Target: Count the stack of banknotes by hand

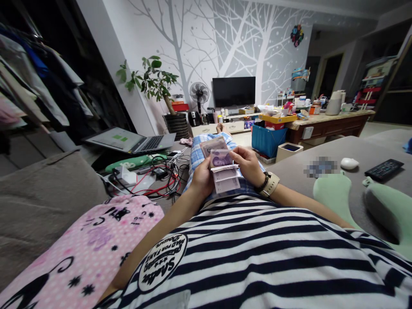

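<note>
My left hand [202,177] grips a bundle of purple banknotes [222,159] at its left side, thumb on top. At the bundle's upper right edge, the fingers of my right hand [248,164] pinch a note. Several notes fan downward below the folded part, and another note with a "5" on it [208,149] sticks out at the upper left. The notes are above my lap, over blue plaid trousers [199,148]. On my right wrist are a dark bead bracelet and a beige watch [271,184].
An open laptop [131,141] stands to the left, with tangled cables [167,176] beside it. A pink patterned cloth [122,223] lies by my left arm. On the sofa at right are a white mouse [349,163], a black remote [384,170] and a green neck pillow [333,193].
</note>
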### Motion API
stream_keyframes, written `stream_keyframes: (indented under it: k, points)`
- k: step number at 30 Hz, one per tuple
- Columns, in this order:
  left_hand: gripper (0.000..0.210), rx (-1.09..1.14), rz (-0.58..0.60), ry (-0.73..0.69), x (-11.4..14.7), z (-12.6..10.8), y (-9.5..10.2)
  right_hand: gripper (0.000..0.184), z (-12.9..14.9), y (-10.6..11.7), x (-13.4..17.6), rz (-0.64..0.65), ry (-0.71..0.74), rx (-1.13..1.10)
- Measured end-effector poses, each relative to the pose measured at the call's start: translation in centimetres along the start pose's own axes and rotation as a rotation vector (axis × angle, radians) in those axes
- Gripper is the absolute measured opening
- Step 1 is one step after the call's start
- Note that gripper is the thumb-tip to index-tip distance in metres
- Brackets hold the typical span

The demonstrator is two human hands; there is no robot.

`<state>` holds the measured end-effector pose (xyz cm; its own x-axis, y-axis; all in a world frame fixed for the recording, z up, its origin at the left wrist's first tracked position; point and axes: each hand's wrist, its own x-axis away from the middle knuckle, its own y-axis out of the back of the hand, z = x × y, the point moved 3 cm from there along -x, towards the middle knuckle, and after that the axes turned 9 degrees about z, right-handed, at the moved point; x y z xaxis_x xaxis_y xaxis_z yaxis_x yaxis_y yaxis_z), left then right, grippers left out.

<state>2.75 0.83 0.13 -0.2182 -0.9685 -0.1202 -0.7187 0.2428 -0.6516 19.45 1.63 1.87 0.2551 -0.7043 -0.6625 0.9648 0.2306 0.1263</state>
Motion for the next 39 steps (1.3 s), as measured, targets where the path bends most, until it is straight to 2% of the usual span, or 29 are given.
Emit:
stream_keyframes:
  k: [8,18,24,30,36,39]
  points:
    - [0.045,-0.009,0.010,-0.009,-0.1,-0.1,0.2,0.078,-0.1,-0.1,0.1,0.006,-0.030,0.004]
    - [0.047,-0.027,-0.042,-0.001,0.5,-0.2,-0.3,0.082,0.1,-0.3,0.1,0.008,-0.019,-0.029]
    - [0.042,0.000,-0.040,-0.007,0.3,-0.2,-0.5,0.079,0.1,-0.2,0.2,0.012,-0.029,-0.008]
    - [0.035,-0.013,-0.023,-0.005,0.0,-0.2,0.4,0.076,0.5,-0.1,0.2,0.016,-0.003,0.005]
    - [0.051,0.006,-0.014,-0.028,-0.1,0.0,0.3,0.093,0.2,-0.2,0.2,0.056,-0.037,-0.019]
    - [0.052,0.048,-0.026,-0.020,-0.1,0.1,0.0,0.096,0.4,-0.3,0.2,0.067,-0.017,-0.037]
